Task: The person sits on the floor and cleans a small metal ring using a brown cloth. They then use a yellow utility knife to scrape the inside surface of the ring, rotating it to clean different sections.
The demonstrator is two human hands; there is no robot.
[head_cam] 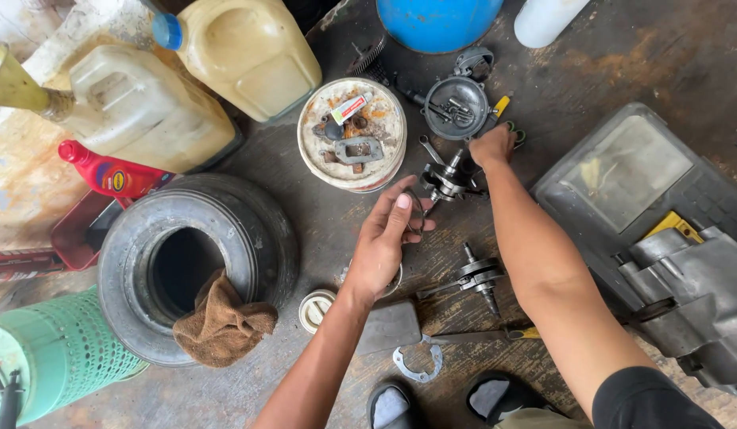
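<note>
My left hand (382,238) hovers over the dirty floor with a thin dark wire ring pinched between thumb and fingers, beside a small metal engine assembly (446,181). My right hand (492,146) reaches further out, fingers curled down on something by the assembly and a round grey cover (457,106) holding small parts; what it grips is hidden. A crankshaft (479,276) lies between my forearms. A flat gasket (418,361) lies near my feet.
A white bucket lid (352,135) carries gaskets and a tube. A tyre (195,262) with a brown rag (222,322) lies left, with plastic jugs (245,52) behind. A grey toolbox (632,187) and an engine casing (694,294) sit right. A blue drum (438,22) stands ahead.
</note>
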